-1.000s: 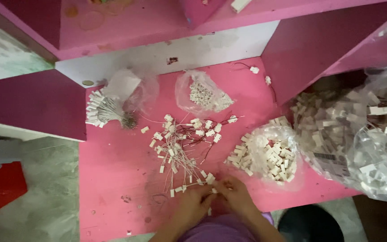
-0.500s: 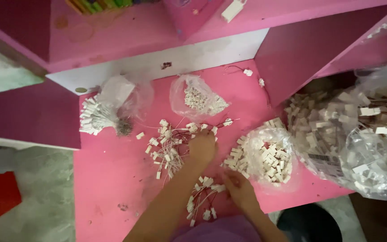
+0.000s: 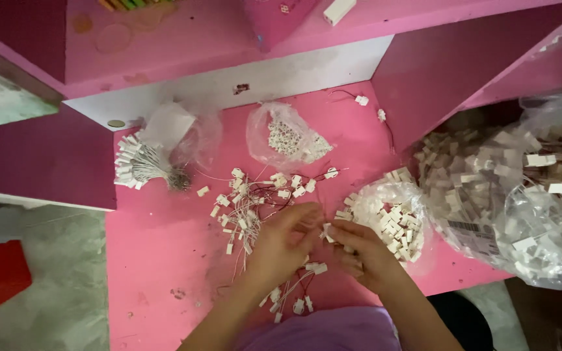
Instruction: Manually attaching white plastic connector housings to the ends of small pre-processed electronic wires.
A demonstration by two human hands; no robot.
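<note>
Bench: your pink bench [image 3: 164,260] runs from the white back wall down to its front edge at your body; the barest stretch is the left front, beside the left edge.
Side walls: dark pink panels [image 3: 40,162] close in left and right, so the work area narrows toward the back.
Big bag: a large clear bag of white plugs [image 3: 521,195] hangs over the right edge, beyond the bench.
Small open bag: a clear bag of white plugs [image 3: 391,218] lies just right of your hands, near the right front corner.
Back bag: a small bag of tiny white pieces [image 3: 287,136] sits near the back wall.
Bundle: a tied bundle of wired plugs [image 3: 141,169] lies at the left edge.
Loose pile: wired plugs [image 3: 255,195] are scattered mid-bench, touching your left fingers.
Finished few: some wired plugs [image 3: 294,296] lie at the front edge between your wrists.
Left hand [image 3: 281,244]: fingers curled, pinching thin wires.
Right hand [image 3: 365,253]: fingers closed on a small white plug [image 3: 326,232], held just above the bench where both hands meet.
</note>
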